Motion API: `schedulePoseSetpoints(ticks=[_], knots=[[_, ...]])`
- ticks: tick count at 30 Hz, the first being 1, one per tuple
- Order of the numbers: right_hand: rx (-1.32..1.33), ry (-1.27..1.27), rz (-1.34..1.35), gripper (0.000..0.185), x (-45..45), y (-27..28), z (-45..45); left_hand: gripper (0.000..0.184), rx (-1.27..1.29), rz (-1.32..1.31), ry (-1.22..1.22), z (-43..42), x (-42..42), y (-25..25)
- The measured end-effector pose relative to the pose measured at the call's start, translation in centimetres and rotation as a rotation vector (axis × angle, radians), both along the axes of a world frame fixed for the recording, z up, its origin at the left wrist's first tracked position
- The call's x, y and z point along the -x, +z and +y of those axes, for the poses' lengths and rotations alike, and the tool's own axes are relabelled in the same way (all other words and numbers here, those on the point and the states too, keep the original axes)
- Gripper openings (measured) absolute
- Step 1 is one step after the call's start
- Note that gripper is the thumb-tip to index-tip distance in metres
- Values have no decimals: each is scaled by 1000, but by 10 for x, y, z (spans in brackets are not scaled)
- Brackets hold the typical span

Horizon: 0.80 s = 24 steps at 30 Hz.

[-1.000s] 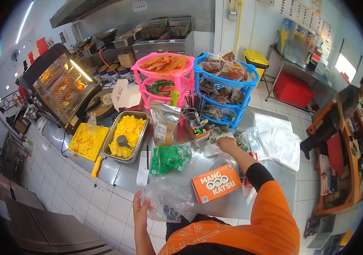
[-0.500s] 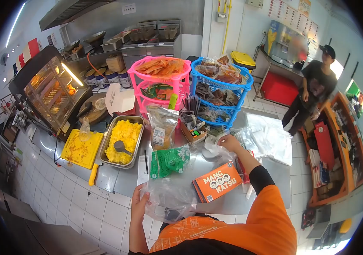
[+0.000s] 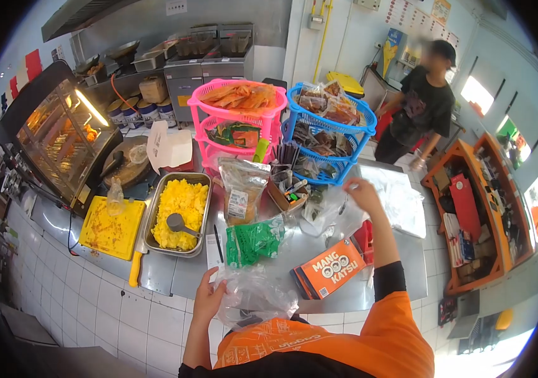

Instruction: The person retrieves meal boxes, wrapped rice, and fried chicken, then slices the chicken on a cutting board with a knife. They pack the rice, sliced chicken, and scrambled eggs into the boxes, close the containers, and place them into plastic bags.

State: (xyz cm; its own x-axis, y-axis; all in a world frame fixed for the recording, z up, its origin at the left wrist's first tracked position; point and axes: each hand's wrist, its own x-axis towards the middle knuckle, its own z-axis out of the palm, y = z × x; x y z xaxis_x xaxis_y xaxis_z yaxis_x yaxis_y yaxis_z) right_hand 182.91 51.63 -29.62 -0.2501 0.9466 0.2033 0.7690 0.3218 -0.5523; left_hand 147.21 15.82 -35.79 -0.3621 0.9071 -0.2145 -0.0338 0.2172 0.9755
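Note:
My left hand (image 3: pixel 209 295) pinches the edge of a clear plastic bag (image 3: pixel 256 296) at the table's front edge. Over the right part of the table, my right hand (image 3: pixel 362 194) is closed at the top of another clear plastic bag (image 3: pixel 332 211), which hangs between it and the tabletop. An orange printed box (image 3: pixel 332 268) lies between my two arms, with a red packet (image 3: pixel 364 240) beside it. Behind my left hand is a green plastic bag (image 3: pixel 255 240), and behind that a brown-filled pouch (image 3: pixel 242 192) stands upright.
A tray of yellow food (image 3: pixel 182 211), a yellow cutting board (image 3: pixel 112 228) and a yellow-handled knife (image 3: pixel 135 268) are at left. Pink (image 3: pixel 238 110) and blue (image 3: pixel 332 126) tiered baskets stand at the back. Clear bags (image 3: pixel 401 205) lie at right. A person (image 3: pixel 420 104) stands beyond the table.
My right hand has risen and moved right, lifting the clear bag. My left hand still holds its bag. The other person has come closer to the table.

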Motion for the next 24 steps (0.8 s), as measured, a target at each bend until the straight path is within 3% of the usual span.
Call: schedulePoseSetpoints(ticks=[2,4,6,7,9,11,13,15,16,18,20,22,24], knots=[[-85,-97,123,13,19,61,-37,28,127,114,-9,2,11,0],[-141,-156,518,11,49,106,-89,23,84,38,-70,7,21,-7],[-469,-265,1113,10,105,107,-143,22,56,-92,-66,14,24,-18],[-506,-253,1176,12,118,68,-160,22,53,-179,-34,19,23,-22],[-331,169,744,15,152,-78,-206,25,25,-317,62,26,18,-15],[343,489,509,20,211,-58,-265,29,-39,-416,186,36,15,7],[551,831,-257,29,203,-130,-268,32,-124,-428,264,38,28,8],[661,856,-568,33,181,-110,-267,29,-156,-385,262,36,34,6],[702,835,-572,33,176,-97,-267,31,-124,-324,206,29,37,6],[770,784,-579,35,172,-63,-252,54,-71,-203,84,21,43,6],[987,600,-92,41,162,-8,-247,68,-102,-222,24,14,41,-2],[501,978,140,59,128,5,-230,75,-124,-197,-15,9,44,-17],[551,1070,30,71,99,50,-202,73,-134,-120,-35,4,55,-35]])
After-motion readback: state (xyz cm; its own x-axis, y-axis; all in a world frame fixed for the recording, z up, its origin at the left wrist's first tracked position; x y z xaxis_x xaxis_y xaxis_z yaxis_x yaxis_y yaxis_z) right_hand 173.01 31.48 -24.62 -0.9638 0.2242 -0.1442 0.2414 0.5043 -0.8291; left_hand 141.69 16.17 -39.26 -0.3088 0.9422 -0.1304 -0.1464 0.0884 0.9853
